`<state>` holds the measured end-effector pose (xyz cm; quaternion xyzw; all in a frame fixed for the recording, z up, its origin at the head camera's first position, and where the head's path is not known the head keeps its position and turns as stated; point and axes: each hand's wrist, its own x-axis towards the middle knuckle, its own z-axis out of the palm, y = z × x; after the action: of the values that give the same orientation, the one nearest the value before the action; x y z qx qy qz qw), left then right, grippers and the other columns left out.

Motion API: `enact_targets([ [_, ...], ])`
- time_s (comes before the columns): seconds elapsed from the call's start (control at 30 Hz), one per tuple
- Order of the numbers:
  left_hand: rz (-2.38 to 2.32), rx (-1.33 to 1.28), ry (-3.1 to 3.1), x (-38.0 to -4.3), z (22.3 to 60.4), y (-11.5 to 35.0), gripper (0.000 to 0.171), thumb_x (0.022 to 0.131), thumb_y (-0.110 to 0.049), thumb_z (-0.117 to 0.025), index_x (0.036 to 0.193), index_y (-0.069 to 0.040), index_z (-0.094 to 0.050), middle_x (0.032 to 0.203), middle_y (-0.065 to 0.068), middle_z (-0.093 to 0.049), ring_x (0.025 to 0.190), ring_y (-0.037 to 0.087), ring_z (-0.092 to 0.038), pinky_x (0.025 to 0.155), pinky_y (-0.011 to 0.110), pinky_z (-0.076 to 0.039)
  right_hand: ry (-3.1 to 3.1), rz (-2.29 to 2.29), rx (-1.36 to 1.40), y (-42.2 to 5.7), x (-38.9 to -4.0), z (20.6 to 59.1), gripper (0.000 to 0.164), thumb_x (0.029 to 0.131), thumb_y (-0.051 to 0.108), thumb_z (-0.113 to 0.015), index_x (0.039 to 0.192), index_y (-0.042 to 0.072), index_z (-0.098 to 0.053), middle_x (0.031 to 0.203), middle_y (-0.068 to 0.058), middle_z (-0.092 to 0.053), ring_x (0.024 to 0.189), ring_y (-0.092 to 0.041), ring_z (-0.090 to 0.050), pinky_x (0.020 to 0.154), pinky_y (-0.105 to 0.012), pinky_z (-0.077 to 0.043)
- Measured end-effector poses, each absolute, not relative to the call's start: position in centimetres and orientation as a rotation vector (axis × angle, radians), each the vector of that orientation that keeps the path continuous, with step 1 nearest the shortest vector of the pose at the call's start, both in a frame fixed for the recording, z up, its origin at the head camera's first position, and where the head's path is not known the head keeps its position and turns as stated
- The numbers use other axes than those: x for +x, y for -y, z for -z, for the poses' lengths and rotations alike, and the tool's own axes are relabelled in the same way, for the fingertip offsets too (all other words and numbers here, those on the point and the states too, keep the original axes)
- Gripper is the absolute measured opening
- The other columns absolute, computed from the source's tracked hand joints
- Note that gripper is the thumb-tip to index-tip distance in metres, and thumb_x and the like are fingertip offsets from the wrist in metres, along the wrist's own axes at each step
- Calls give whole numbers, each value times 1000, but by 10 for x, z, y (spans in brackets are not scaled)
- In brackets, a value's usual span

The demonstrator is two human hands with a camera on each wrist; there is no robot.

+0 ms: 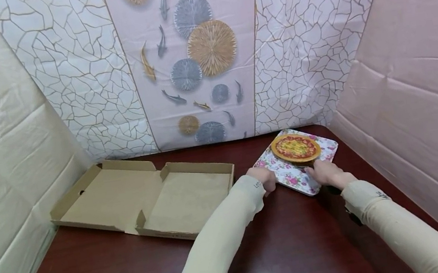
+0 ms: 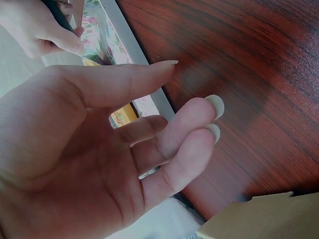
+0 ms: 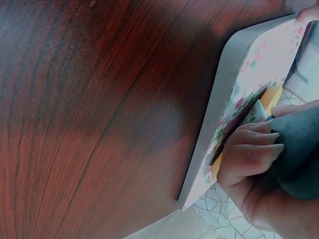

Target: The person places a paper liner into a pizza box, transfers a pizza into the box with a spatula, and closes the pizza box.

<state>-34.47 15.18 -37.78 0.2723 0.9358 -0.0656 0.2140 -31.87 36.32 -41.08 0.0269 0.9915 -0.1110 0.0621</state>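
Observation:
A round pizza [image 1: 294, 147] with an orange-yellow rim sits over the white floral tray [image 1: 293, 181] at the back right. My right hand [image 1: 327, 174] grips the thick dark handle [image 3: 304, 149] of a spatula-like tool at the tray's near right side. Its metal blade [image 3: 256, 113] reaches toward the pizza's yellow edge; how far it goes under is hidden. Beside the tray's left edge is my left hand [image 1: 265, 179], its fingers [image 2: 187, 154] loosely bent and holding nothing. In the left wrist view, part of the tray shows behind this hand.
An unfolded cardboard pizza box [image 1: 187, 198] lies on the left of the dark red wooden table [image 1: 287, 249], its lid laid flat further left. Patterned cloth [image 1: 201, 77] hangs behind the table, and plain cloth walls [image 1: 418, 78] stand at both sides.

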Motion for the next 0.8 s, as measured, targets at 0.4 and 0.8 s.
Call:
enact_targets([
  [0.4,171,766,-2593,-350,376,-148,54,80,-18,-61,126,-42,-46,129,-15,-47,94,10,-45,68,22,-42,-3011,338,86,-361,-325,407,34,95,29,-37,72,7,-49,66,-9,-48,61,-22,-48,54,-32,-37],
  [0.8,124,755,-2603,-348,386,-148,54,77,-14,-62,122,-42,-50,124,-15,-49,94,11,-46,69,24,-43,-3001,344,117,-361,-324,416,35,94,28,-39,85,-1,-56,75,-13,-54,68,-24,-50,60,-36,-39],
])
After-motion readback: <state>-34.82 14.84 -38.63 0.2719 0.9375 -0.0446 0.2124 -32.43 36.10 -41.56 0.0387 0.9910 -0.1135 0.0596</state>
